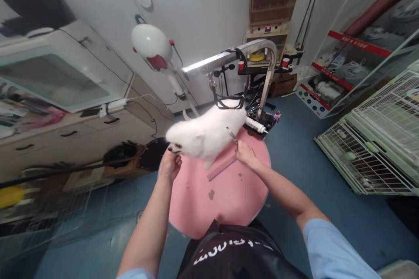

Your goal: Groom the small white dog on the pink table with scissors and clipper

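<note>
A fluffy white dog (209,133) stands on a round pink grooming table (229,192), its head turned to the left. Just under its muzzle, my left hand (172,164) has curled fingers at the dog's chin. A pair of scissors (232,135) is gripped in my right hand (246,154), the blades pointing up and left beside the dog's flank. Below the dog lies a purple grooming comb (223,168), flat on the tabletop. A black harness (231,103) hangs over the dog's back from the metal grooming arm (270,63).
A tool tray (266,126) with a white tube (256,125) adjoins the table's far right edge. A white dryer (152,45) stands behind the dog. Wire cages (369,152) flank the right; drawers (68,135) line the left. A lit lamp bar (204,62) crosses above.
</note>
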`<state>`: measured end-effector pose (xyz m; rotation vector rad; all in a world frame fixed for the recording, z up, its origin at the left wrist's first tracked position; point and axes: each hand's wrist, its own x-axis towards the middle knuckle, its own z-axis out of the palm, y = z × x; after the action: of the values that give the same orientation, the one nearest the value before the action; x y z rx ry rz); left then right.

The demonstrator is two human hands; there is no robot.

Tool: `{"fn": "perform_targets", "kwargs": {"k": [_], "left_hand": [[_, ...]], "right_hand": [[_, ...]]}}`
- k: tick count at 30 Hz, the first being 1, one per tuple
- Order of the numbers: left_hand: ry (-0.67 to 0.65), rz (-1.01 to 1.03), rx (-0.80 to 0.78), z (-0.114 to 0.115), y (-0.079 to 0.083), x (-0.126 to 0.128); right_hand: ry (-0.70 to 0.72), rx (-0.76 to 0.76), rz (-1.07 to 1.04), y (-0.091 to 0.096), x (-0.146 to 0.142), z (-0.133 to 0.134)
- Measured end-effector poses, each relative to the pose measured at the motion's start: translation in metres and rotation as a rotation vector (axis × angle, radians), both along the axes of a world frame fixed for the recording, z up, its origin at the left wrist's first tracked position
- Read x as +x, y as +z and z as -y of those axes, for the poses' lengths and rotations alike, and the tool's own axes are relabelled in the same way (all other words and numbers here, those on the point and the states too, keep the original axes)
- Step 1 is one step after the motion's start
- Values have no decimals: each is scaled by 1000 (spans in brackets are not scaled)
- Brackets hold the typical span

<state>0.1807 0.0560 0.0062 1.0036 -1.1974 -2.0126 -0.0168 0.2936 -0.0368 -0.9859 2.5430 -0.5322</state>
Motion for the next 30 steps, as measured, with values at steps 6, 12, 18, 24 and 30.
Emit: {"fn": "perform_targets", "kwargs": {"k": [6, 12, 18, 24, 30], "left_hand": [[7, -12, 30, -1, 0, 1], [-10, -40, 24, 0, -2, 2], [-19, -53, 31, 2, -4, 3], [7, -46, 65, 4, -8, 4], [24, -51, 71, 4, -8, 4]], "right_hand": [[1, 20, -15, 5, 4, -1], [9, 20, 11, 11, 6, -1], [-6, 48, 10, 13, 6, -2], [-43, 36, 16, 9, 4, 0], [-74, -21, 27, 5, -13, 3]]}}
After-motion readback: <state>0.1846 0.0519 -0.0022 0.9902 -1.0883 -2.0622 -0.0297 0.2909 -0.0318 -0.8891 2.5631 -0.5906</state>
